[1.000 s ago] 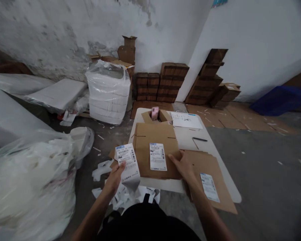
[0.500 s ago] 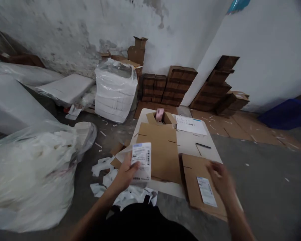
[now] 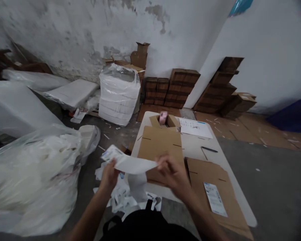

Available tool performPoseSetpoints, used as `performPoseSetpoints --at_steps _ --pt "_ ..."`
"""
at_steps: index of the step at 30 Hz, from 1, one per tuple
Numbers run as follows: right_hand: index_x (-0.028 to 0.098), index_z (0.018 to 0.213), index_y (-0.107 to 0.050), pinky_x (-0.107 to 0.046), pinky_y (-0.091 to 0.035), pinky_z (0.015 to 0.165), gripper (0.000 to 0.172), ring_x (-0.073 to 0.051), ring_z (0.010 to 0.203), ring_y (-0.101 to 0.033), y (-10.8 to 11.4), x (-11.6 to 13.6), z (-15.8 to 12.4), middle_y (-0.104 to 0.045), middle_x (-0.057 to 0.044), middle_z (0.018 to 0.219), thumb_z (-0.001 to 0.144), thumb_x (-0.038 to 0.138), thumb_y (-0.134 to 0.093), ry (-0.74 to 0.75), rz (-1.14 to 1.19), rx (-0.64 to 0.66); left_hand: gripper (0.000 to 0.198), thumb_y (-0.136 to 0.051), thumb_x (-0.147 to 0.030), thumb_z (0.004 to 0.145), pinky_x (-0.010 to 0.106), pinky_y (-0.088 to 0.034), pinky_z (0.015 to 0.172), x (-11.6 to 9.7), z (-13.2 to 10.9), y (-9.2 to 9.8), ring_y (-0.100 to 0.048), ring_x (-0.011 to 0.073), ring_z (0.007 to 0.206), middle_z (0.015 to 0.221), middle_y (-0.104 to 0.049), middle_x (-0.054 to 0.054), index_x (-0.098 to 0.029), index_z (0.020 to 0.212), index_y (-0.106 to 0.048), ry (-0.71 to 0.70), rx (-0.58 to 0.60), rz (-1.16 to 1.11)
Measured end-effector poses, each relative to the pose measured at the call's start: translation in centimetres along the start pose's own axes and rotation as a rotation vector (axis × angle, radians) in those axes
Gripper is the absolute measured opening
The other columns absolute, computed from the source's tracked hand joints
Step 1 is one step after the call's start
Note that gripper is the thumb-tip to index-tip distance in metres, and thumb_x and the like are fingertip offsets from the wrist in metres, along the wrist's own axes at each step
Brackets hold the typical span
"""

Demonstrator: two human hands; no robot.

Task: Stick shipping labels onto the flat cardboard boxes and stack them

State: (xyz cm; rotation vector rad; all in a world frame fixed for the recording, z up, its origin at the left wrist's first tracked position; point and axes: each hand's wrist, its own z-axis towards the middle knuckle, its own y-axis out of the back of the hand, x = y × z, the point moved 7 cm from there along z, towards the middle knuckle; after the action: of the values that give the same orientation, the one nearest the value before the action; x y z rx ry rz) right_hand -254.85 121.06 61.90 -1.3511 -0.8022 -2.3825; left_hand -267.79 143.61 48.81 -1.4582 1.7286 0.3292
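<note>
Right hand [image 3: 173,174] has swung left from the labelled cardboard [image 3: 225,194]; its fingers and those of the left hand [image 3: 108,175] clamp the label strip [image 3: 137,165].

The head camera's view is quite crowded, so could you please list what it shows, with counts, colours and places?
Label strip: 1, white, between the hands
Plain cardboard: count unclear, brown, table's left
Labelled cardboard: count unclear, brown, table's near right
Open box: 1, brown, table's far end
Pink item: 1, blurred, at open box
Printed sheet: 1, white, table's far right
Pen-like object: 1, black, table's right
Table: 1, white, centre
Paper scraps: many, white, floor
Clear bag: 1, whitish contents, left
Wrapped stack: 1, white, behind table
Cardboard stacks: several, brown, along wall
Left hand: 1, bare, strip's left
Right hand: 1, bare, strip's right end
</note>
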Motion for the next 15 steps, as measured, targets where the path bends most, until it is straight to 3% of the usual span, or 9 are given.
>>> performPoseSetpoints --at_steps 2,3,4,6,8,11,13,15 --pt "0.023 0.087 -0.058 -0.029 -0.049 0.069 0.015 -0.017 0.073 -0.058 3.5 -1.7 1.9 -0.062 -0.002 0.080 0.091 0.037 -0.057 -0.131 0.006 -0.212 0.010 -0.053 -0.011 0.090 0.023 -0.054 0.067 -1.0 1.0 1.9 -0.064 0.0125 0.058 0.066 -0.068 -0.004 -0.019 0.087 -0.059 -0.080 -0.095 -0.022" --pt "0.022 0.087 -0.058 -0.030 -0.048 0.067 0.018 -0.017 0.070 -0.057 4.4 -2.9 2.6 -0.061 -0.001 0.076 0.089 0.040 -0.059 -0.195 -0.054 -0.258 0.008 -0.055 -0.014 0.090 0.024 -0.053 0.065 -1.0 1.0 2.2 -0.064 0.0125 0.057 0.066 -0.068 -0.004 -0.019 0.087 -0.059 -0.086 -0.066 -0.004" --pt "0.021 0.086 -0.058 -0.032 -0.048 0.069 0.020 -0.019 0.071 -0.057 4.6 -4.2 3.0 -0.061 -0.003 0.077 0.087 0.041 -0.060 -0.253 -0.148 -0.252 0.004 -0.058 -0.018 0.090 0.024 -0.051 0.061 -0.7 0.8 1.9 -0.062 0.0133 0.055 0.065 -0.068 -0.003 -0.019 0.086 -0.061 -0.076 -0.003 0.035" --pt "0.019 0.090 -0.063 -0.039 -0.050 0.081 0.023 -0.026 0.088 -0.062 3.6 -6.7 2.9 -0.067 -0.010 0.092 0.084 0.041 -0.063 -0.325 -0.367 -0.151 0.016 -0.066 -0.032 0.088 0.025 -0.046 0.053 0.5 -0.2 0.5 -0.060 0.0154 0.050 0.062 -0.067 -0.001 -0.017 0.082 -0.065 -0.039 0.188 0.182" --pt "0.020 0.106 -0.066 -0.050 -0.045 0.099 0.033 -0.036 0.116 -0.058 2.1 -8.5 1.7 -0.064 -0.017 0.120 0.083 0.044 -0.067 -0.316 -0.542 -0.066 0.028 -0.073 -0.044 0.081 0.027 -0.046 0.053 1.9 -1.4 -1.3 -0.062 0.0187 0.053 0.062 -0.070 0.003 -0.016 0.078 -0.069 -0.044 0.354 0.371" --pt "0.027 0.127 -0.061 -0.064 -0.030 0.111 0.058 -0.044 0.138 -0.041 1.7 -10.8 -1.3 -0.051 -0.017 0.146 0.076 0.052 -0.075 -0.304 -0.671 -0.033 0.033 -0.080 -0.047 0.072 0.033 -0.053 0.068 2.6 -2.0 -2.8 -0.071 0.0278 0.072 0.073 -0.076 0.010 -0.015 0.078 -0.074 -0.135 0.423 0.550" --pt "0.022 0.130 -0.058 -0.068 -0.028 0.110 0.071 -0.046 0.137 -0.041 3.7 -13.0 -3.4 -0.052 -0.022 0.145 0.073 0.060 -0.074 -0.449 -0.708 -0.129 0.034 -0.079 -0.049 0.072 0.036 -0.055 0.075 2.9 -1.8 -3.3 -0.073 0.0322 0.081 0.076 -0.078 0.012 -0.016 0.078 -0.075 -0.144 0.431 0.568" --pt "0.014 0.124 -0.059 -0.067 -0.038 0.103 0.074 -0.046 0.124 -0.054 6.2 -15.1 -5.5 -0.061 -0.027 0.129 0.074 0.066 -0.068 -0.622 -0.652 -0.272 0.034 -0.077 -0.051 0.074 0.040 -0.056 0.079 3.5 -1.8 -3.9 -0.074 0.0341 0.087 0.078 -0.079 0.011 -0.018 0.079 -0.075 -0.105 0.452 0.524"
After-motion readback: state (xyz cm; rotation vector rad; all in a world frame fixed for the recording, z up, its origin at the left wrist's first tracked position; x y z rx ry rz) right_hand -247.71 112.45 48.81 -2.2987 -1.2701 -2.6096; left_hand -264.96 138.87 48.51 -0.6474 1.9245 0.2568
